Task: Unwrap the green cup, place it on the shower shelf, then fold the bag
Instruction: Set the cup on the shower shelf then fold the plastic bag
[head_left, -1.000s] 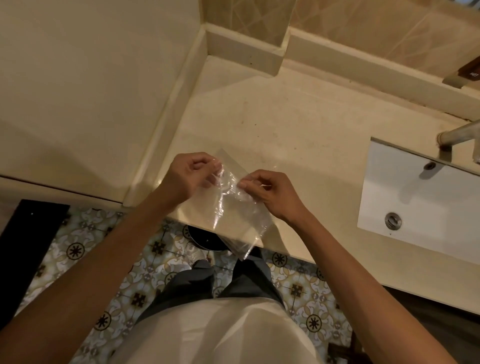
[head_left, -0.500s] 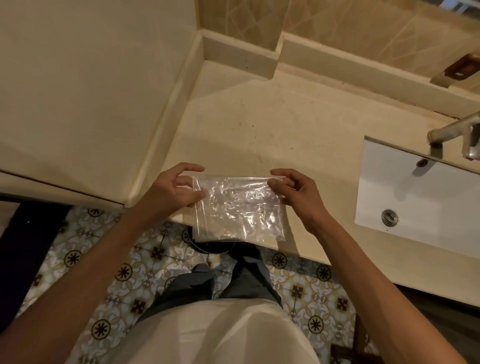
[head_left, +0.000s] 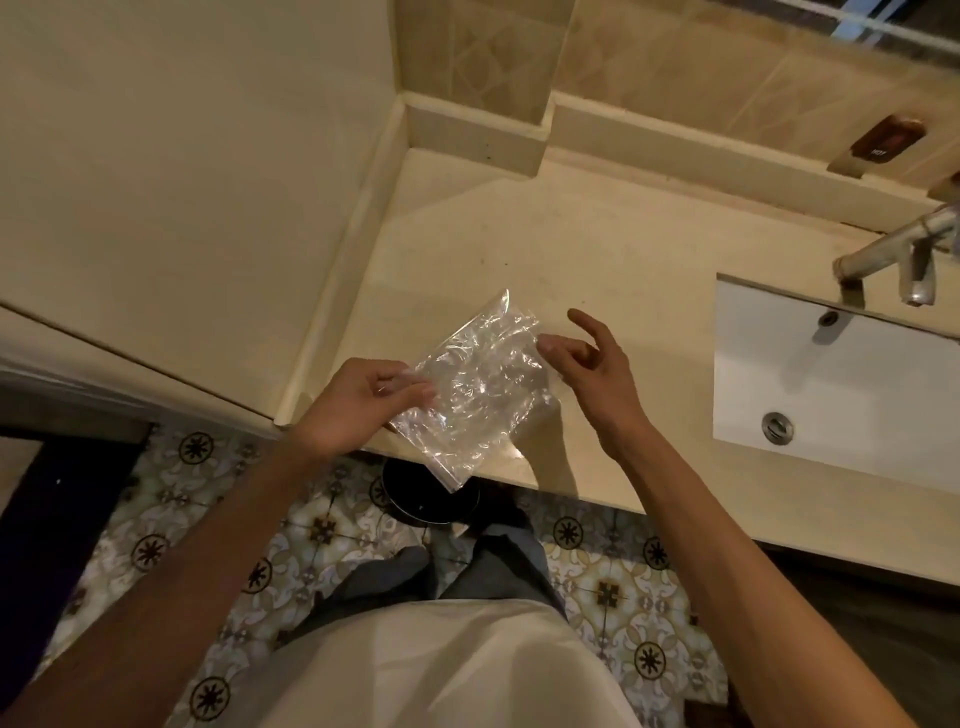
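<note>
Pinching the clear plastic bag (head_left: 475, 387) at its left edge, the left hand (head_left: 358, 405) is holding it with thumb and fingertips closed together on the film, near the middle of the frame. The bag is lying tilted, one corner pointing toward the upper middle of the frame and the opposite corner hanging past the front edge of the beige counter (head_left: 597, 244) over the patterned floor tiles (head_left: 171, 499). The right hand (head_left: 597, 369) is sitting just right of the bag with its fingers loosely spread and curled; whether its fingertips are touching the bag's right edge cannot be told, and it is gripping nothing firmly. At the right of the frame, a white sink (head_left: 831, 384) is sitting below a metal tap (head_left: 893, 254). No green cup is appearing anywhere in the frame.
</note>
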